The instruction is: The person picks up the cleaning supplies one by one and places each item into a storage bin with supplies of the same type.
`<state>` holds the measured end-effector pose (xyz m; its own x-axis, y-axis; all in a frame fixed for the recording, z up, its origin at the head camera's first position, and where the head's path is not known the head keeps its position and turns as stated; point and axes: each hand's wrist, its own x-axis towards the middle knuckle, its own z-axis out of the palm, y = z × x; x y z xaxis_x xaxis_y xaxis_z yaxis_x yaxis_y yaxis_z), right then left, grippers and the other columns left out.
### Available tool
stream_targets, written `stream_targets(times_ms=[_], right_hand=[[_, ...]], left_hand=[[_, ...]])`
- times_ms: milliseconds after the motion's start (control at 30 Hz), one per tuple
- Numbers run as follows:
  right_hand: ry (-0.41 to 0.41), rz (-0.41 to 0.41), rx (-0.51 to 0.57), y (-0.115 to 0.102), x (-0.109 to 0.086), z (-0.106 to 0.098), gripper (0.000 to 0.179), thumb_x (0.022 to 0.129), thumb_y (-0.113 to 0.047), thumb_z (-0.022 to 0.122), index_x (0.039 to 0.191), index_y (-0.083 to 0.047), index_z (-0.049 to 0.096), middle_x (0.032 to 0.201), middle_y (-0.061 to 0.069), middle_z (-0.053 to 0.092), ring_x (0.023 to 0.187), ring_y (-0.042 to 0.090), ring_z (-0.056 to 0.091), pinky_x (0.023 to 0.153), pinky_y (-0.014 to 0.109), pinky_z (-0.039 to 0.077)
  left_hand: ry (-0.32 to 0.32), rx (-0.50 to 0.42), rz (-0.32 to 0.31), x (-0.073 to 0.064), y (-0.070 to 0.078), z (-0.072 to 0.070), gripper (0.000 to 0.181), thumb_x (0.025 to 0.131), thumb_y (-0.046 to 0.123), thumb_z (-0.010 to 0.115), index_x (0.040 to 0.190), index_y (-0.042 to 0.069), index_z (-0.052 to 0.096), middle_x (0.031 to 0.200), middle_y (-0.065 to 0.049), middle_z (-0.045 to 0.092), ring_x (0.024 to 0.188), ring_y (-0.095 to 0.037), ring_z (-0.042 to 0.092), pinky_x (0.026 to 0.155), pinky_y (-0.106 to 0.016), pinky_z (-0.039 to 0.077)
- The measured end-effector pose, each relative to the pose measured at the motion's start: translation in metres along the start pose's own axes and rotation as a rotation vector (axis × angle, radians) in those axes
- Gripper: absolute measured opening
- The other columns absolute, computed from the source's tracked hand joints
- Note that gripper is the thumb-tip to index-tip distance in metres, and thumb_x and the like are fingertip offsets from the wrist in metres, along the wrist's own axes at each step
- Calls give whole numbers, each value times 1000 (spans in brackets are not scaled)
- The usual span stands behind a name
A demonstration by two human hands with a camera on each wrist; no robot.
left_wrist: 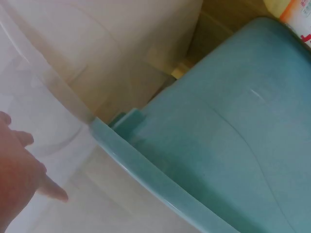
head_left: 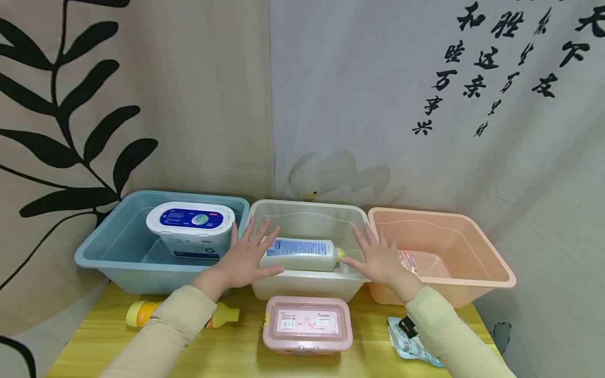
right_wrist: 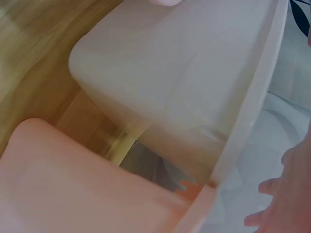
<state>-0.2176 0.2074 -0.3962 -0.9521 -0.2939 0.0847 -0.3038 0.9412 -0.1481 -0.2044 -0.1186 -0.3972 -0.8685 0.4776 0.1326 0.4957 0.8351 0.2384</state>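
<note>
White bottle with a blue label (head_left: 295, 257): lay on its side inside the translucent white bin (head_left: 307, 286), yellow cap (head_left: 340, 254) toward the right hand (head_left: 380, 260). Nearest, on the wood-grain table (head_left: 222, 354), noted a pink lidded box (head_left: 307, 328) at centre, a light-blue packet (head_left: 404, 344) partly under the right sleeve (head_left: 449, 331), and a yellow bottle with an orange band (head_left: 137, 314), crossed by the left sleeve (head_left: 160, 336). Judged the yellow bottle likeliest to roll, from any brush of that sleeve; judged the packet apt to be dragged by the right one. Farther in, found both hands empty, fingers spread: left hand (head_left: 241, 262) by the meeting rims of the blue bin (head_left: 142, 275) and white bin, right hand by those of the white bin and peach bin (head_left: 449, 236). Could not tell about contact with the rims. Feared skewed bins from an uneven push, and a sliding white bottle. Beyond, saw a white-lidded canister (head_left: 191, 231) in the blue bin, a red-and-white packet (head_left: 407, 261) in the peach one, and lastly a leaf-printed beige cloth (head_left: 203, 105).
</note>
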Motion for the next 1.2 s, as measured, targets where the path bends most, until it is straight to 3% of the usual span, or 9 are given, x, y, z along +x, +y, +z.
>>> stream_targets(times_ms=[367,633,967,1200], right_hand=[[-6,32,5,14,-11,5,84,86,-60,50,150,-14,20,153,23,22,135,57,15,98,79,9],[-3,38,21,22,-17,10,83,86,-59,51,149,-12,24,152,24,23,137,56,10,98,79,7],[-32,47,31,30,-22,16,84,86,-58,51,150,-13,20,154,23,17,137,56,7,98,80,5],[-41,51,27,35,-23,24,83,87,-59,50,150,-13,21,153,22,20,135,57,13,99,78,10]], left_hand=[[-21,-58,100,-16,16,0,90,81,60,57,151,20,17,158,-10,10,143,-42,-7,106,-68,-13],[-36,-28,158,-26,26,3,91,80,62,57,151,22,17,159,-6,6,144,-40,-6,107,-70,-7],[-12,-95,242,-41,29,12,90,80,63,56,151,22,19,159,-5,5,145,-36,-7,107,-70,-6],[5,-50,263,-45,30,16,92,79,65,55,151,22,18,159,-6,8,145,-37,-7,106,-71,0]])
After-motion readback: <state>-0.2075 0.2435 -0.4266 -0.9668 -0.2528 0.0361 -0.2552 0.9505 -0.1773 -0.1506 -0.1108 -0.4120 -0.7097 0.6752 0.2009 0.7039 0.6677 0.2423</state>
